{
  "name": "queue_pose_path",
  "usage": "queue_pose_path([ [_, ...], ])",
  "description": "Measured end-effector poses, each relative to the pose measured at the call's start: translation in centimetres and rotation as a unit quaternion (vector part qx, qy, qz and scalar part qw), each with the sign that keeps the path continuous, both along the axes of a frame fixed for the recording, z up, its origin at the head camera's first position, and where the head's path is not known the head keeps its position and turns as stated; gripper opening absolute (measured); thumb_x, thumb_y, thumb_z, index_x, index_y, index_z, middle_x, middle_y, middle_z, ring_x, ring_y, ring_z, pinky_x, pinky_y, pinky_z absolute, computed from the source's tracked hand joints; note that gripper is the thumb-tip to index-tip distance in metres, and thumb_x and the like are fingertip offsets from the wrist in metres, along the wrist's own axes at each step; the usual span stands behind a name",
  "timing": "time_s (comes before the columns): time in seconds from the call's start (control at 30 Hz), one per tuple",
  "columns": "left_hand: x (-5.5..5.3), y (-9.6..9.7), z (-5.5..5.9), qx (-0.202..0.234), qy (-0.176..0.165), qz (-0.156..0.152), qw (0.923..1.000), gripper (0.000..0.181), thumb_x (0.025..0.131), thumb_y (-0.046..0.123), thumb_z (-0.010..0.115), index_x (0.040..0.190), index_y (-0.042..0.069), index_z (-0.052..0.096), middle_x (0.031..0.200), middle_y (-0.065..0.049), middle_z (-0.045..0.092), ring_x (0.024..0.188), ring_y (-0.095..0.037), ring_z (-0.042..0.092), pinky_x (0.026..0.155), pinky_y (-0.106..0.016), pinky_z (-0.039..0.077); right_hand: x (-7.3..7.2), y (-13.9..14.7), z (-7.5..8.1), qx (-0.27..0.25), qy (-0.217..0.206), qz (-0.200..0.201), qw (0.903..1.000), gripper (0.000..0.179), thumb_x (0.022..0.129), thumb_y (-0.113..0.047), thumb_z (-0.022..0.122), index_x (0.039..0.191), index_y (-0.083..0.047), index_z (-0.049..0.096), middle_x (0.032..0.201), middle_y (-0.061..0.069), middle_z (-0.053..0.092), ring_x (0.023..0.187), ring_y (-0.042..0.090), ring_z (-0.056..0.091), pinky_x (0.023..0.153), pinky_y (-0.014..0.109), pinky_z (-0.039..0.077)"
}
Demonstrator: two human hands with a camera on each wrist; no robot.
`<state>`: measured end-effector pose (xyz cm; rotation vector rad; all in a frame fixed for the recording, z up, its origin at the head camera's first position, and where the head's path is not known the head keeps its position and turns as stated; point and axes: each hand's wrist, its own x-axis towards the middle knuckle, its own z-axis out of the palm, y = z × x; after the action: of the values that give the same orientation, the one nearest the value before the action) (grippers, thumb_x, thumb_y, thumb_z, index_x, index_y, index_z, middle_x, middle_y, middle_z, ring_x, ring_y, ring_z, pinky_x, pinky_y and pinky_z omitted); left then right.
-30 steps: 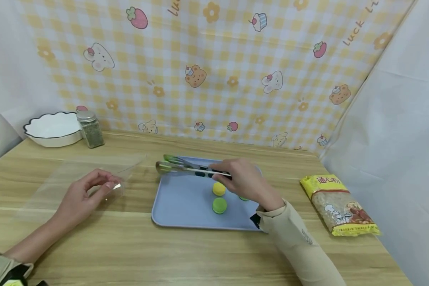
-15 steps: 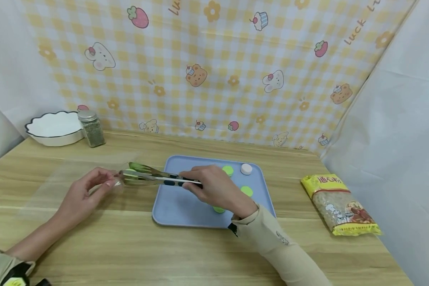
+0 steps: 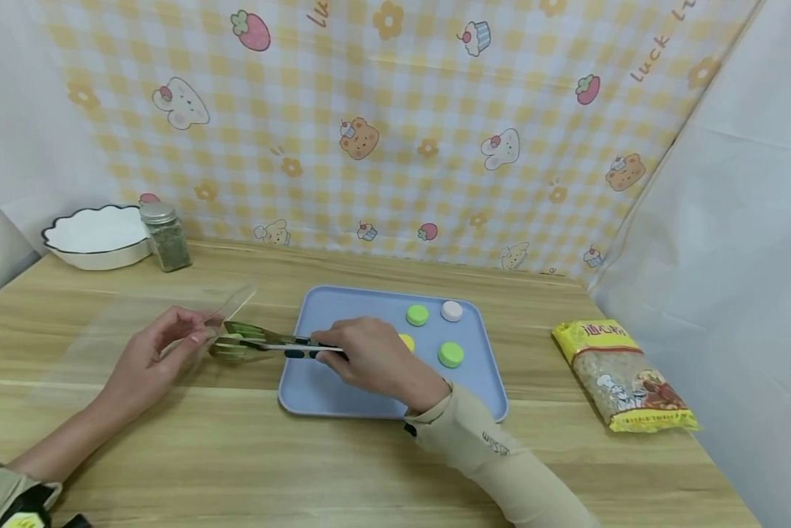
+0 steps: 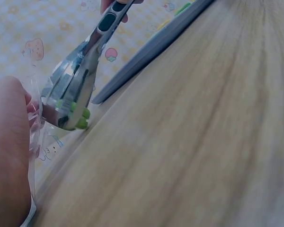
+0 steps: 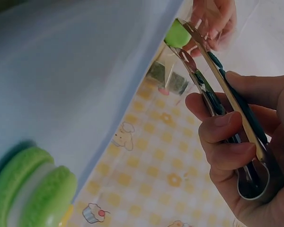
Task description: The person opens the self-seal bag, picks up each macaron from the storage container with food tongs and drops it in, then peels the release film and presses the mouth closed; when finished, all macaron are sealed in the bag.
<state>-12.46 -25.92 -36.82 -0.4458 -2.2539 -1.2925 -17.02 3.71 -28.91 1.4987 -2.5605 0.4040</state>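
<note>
My left hand (image 3: 141, 370) pinches the edge of a clear plastic bag (image 3: 94, 352) that lies over the table at the left. My right hand (image 3: 375, 363) grips a pair of metal tongs (image 3: 263, 343) around their handles. Between the tong heads sits a green macaron (image 5: 178, 35), right beside the bag's edge and my left fingertips. Whether it is inside the bag's mouth I cannot tell. Under my right forearm is a blue tray (image 3: 309, 400) bearing a white macaron (image 3: 451, 311), green macarons (image 3: 451, 355) and a partly covered yellow macaron (image 3: 406, 342).
At the back left stand a white scalloped dish (image 3: 98, 238) and a glass jar of dried herbs (image 3: 167, 238). A yellow packet of pasta (image 3: 626, 378) lies at the right. A checked cloth (image 3: 395, 147) hangs behind the table.
My right hand has carried the tongs and green macaron leftward from over the tray to the bag. The left hand stays nearly in place, while the bag's edge has shifted.
</note>
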Motion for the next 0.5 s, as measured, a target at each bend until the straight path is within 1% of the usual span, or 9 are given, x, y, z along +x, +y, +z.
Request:
queue_pose_path([
  [0.07,-0.1,-0.1,0.0,-0.002,0.005,-0.009,0.9999,0.010,0.091,-0.006,0.052,0.091,0.003,0.054,0.110,0.004,0.065,0.101,-0.002,0.056,0.086,-0.011,0.038,0.1,-0.2,-0.1,0.006,0.002,-0.002,1.0000,0.023,0.092,-0.021,0.060,0.112,-0.012,0.069,0.085,-0.004,0.065,0.054,0.002,0.041,0.046,0.014,0.029],
  [0.13,-0.1,-0.1,0.1,-0.002,0.017,-0.010,0.9998,0.011,0.091,-0.008,0.052,0.091,0.003,0.054,0.110,0.001,0.065,0.101,-0.002,0.057,0.085,-0.011,0.039,0.2,-0.4,-0.2,0.012,0.003,-0.006,0.9999,0.023,0.092,-0.021,0.060,0.112,-0.012,0.069,0.084,-0.004,0.064,0.054,0.002,0.041,0.046,0.014,0.029],
  [0.23,-0.1,-0.1,0.3,0.004,0.051,-0.001,0.9987,0.010,0.089,-0.011,0.052,0.090,-0.001,0.054,0.107,-0.003,0.066,0.098,-0.004,0.058,0.082,-0.012,0.040,0.4,-0.6,-0.1,0.016,0.001,-0.012,0.9998,0.024,0.092,-0.021,0.061,0.113,-0.013,0.069,0.084,-0.004,0.063,0.053,0.003,0.041,0.046,0.014,0.029],
  [0.33,-0.2,-0.1,0.4,0.021,0.084,0.016,0.9961,0.009,0.087,-0.013,0.053,0.090,-0.004,0.054,0.103,-0.004,0.067,0.096,-0.005,0.058,0.082,-0.014,0.041,0.5,-0.8,0.0,0.020,0.001,-0.014,0.9997,0.024,0.092,-0.020,0.061,0.113,-0.012,0.069,0.084,-0.003,0.063,0.052,0.004,0.041,0.045,0.015,0.028],
  [0.37,-0.2,-0.1,0.4,0.026,0.090,0.021,0.9954,0.009,0.087,-0.013,0.053,0.089,-0.005,0.053,0.102,-0.003,0.067,0.096,-0.006,0.058,0.083,-0.015,0.040,0.5,-0.8,0.1,0.023,0.002,-0.014,0.9996,0.024,0.092,-0.019,0.061,0.113,-0.012,0.069,0.085,-0.003,0.064,0.053,0.004,0.041,0.045,0.015,0.029],
  [0.43,-0.2,-0.1,0.4,0.032,0.092,0.019,0.9950,0.009,0.087,-0.014,0.053,0.088,-0.005,0.053,0.101,-0.003,0.067,0.097,-0.006,0.058,0.084,-0.015,0.040,0.5,-0.6,0.4,0.028,0.002,-0.011,0.9996,0.024,0.092,-0.019,0.061,0.113,-0.013,0.069,0.085,-0.003,0.063,0.054,0.004,0.042,0.046,0.015,0.030],
  [0.5,-0.2,-0.1,0.3,0.032,0.085,0.013,0.9958,0.009,0.087,-0.014,0.053,0.088,-0.005,0.054,0.101,-0.003,0.067,0.098,-0.006,0.058,0.085,-0.015,0.039,0.5,-0.1,0.9,0.030,-0.002,-0.008,0.9995,0.024,0.092,-0.019,0.060,0.114,-0.013,0.068,0.085,-0.002,0.063,0.055,0.004,0.042,0.048,0.015,0.031],
])
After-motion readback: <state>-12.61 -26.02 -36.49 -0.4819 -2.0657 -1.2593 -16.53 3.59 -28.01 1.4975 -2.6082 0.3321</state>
